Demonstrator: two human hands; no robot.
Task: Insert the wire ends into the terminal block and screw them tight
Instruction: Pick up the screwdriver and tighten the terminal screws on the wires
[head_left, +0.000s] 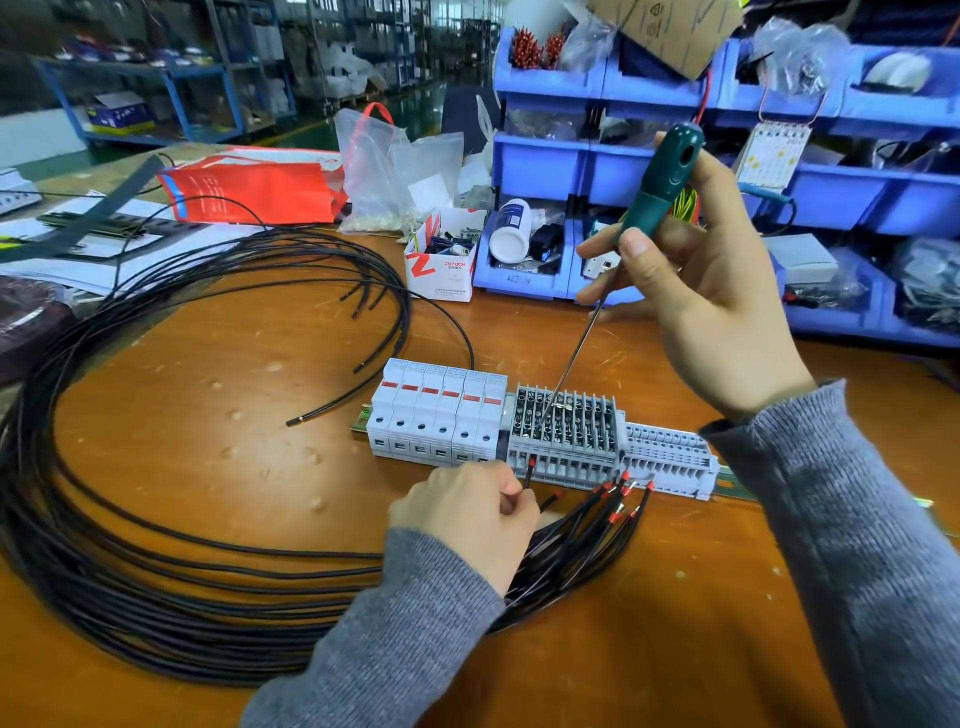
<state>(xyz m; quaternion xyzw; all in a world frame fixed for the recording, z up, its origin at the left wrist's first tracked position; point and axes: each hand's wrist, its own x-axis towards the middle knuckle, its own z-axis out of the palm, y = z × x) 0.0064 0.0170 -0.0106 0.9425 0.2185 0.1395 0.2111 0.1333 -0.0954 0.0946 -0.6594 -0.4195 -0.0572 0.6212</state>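
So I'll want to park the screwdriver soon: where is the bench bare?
Bare wood inside the black wire coil, left of the white fuse holders, and near the front edge between the sleeves. Crowded: the ferruled wire ends before the terminal block, and the blue bins behind.

Bare brown wooden tabletop (218, 415) lies open left of the grey terminal block (563, 441) on its rail, ringed by a wide coil of black wires (130, 545). A fan of red-tipped black wire ends (608, 512) crowds the block's near edge beside the left hand (462, 512). Behind the block, stacked blue plastic bins (540, 166) wall off the far side, with a strip of clear table between
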